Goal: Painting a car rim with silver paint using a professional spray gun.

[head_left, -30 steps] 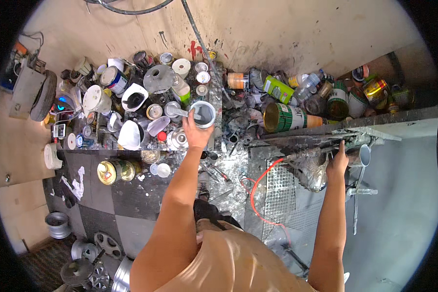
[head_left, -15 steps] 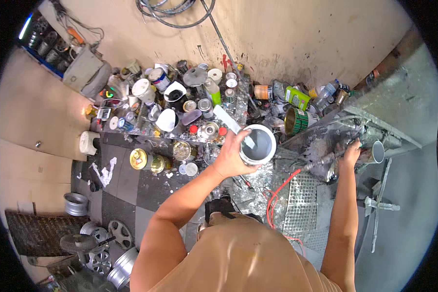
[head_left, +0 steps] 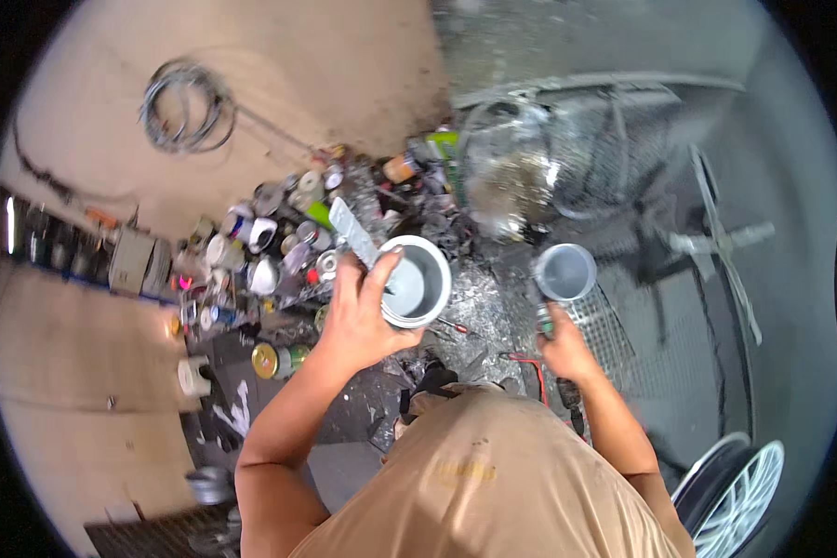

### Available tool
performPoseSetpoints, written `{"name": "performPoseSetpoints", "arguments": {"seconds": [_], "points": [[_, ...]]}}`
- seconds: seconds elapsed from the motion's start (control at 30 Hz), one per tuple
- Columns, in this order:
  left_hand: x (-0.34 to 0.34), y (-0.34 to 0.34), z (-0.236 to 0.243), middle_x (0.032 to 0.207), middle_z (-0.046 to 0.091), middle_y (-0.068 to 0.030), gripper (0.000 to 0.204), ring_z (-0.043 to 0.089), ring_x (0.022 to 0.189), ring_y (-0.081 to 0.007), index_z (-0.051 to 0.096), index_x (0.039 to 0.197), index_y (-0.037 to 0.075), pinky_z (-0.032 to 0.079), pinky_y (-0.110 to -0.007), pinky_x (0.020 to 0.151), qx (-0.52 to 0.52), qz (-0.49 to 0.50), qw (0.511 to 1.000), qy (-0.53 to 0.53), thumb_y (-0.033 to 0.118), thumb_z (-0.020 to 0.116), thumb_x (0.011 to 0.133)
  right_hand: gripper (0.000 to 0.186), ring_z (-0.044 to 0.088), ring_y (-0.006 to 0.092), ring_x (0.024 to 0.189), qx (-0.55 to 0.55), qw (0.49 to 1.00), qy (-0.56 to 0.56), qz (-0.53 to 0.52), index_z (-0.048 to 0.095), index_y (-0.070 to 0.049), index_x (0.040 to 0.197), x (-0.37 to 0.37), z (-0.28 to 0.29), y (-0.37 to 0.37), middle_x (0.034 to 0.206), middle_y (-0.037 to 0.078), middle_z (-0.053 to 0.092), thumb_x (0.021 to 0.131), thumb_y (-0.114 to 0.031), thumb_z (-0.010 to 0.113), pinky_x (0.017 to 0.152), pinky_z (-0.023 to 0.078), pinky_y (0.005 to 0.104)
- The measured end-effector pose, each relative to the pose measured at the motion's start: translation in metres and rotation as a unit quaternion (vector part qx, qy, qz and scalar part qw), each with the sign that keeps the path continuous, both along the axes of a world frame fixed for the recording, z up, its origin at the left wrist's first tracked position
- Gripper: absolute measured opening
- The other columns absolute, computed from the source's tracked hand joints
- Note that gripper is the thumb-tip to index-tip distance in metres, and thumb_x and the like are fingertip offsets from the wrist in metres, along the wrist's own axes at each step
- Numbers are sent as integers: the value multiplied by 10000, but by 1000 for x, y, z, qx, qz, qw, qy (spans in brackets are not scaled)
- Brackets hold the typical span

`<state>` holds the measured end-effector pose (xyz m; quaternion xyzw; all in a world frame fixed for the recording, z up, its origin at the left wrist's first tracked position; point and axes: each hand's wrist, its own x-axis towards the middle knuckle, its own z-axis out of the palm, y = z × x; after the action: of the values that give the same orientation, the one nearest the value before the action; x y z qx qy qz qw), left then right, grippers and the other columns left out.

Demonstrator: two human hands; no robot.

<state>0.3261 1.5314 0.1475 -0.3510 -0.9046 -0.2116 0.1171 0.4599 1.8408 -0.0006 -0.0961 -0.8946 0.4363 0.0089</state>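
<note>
My left hand (head_left: pixel 367 312) is closed round a white round tub (head_left: pixel 442 279) with grey paint inside. A flat pale mixing stick (head_left: pixel 352 228) leans out of the tub's left side, beside my thumb and fingers. To the right, my right hand (head_left: pixel 567 349) grips what looks like a spray gun (head_left: pixel 544 321), with a bit of green showing at the fingers. Its translucent, open-topped cup (head_left: pixel 567 272) stands just beyond that hand, and I see no paint in it clearly. The two vessels are apart. Most of the spray gun is hidden by my hand and the cup.
A bench crowded with paint cans and cups (head_left: pixel 265 274) runs along the left wall. A plastic-wrapped round object (head_left: pixel 511 181) lies ahead. Right of me are a metal stand (head_left: pixel 719 240) and a white wheel rim (head_left: pixel 739 498). A red hose (head_left: pixel 538 372) trails by my right arm.
My view has turned right. The right hand has come inward from the far right, bringing the cup upright near the tub. My left hand still holds the tub and stick.
</note>
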Motion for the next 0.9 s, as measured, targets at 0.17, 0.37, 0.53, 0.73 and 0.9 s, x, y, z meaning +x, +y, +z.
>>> {"name": "performPoseSetpoints", "arguments": {"seconds": [0.17,0.37,0.53,0.73,0.9], "points": [[9,66,16,1281,418,-265,1180,468,1198,-476,406,1547,203,437,-560,1019,-28,-91,995,10,232,965,509,630,531,507,1280,-27,999,-31,33,441,95,1407,37,-31,-4,1340,370,549,800,-3,577,1094,444,507],[23,128,22,1334,466,-242,1100,483,1231,-447,462,1524,190,394,-548,1044,-100,-205,973,17,191,929,528,581,541,496,1257,-34,996,-69,38,454,104,1369,55,-22,-5,1289,371,562,808,-3,559,1071,459,508],[34,156,24,1339,478,-255,1094,499,1235,-449,475,1508,179,399,-556,1044,-167,-259,949,60,191,933,514,608,547,504,1244,-45,997,-55,14,444,108,1394,65,-28,-11,1285,382,571,805,0,554,1074,454,512],[36,159,22,1290,494,-241,1022,505,1231,-433,501,1488,184,395,-549,1034,-210,-311,923,89,165,900,547,681,501,498,1332,-88,992,-89,27,406,109,1458,65,-27,-24,1426,378,496,815,-22,588,1128,423,482],[30,145,21,1278,499,-236,1012,508,1228,-432,509,1472,191,398,-548,1031,-218,-312,921,86,166,903,540,675,500,491,1338,-97,992,-73,18,418,100,1460,61,-37,-43,1404,374,523,819,-25,586,1133,418,476]]}}
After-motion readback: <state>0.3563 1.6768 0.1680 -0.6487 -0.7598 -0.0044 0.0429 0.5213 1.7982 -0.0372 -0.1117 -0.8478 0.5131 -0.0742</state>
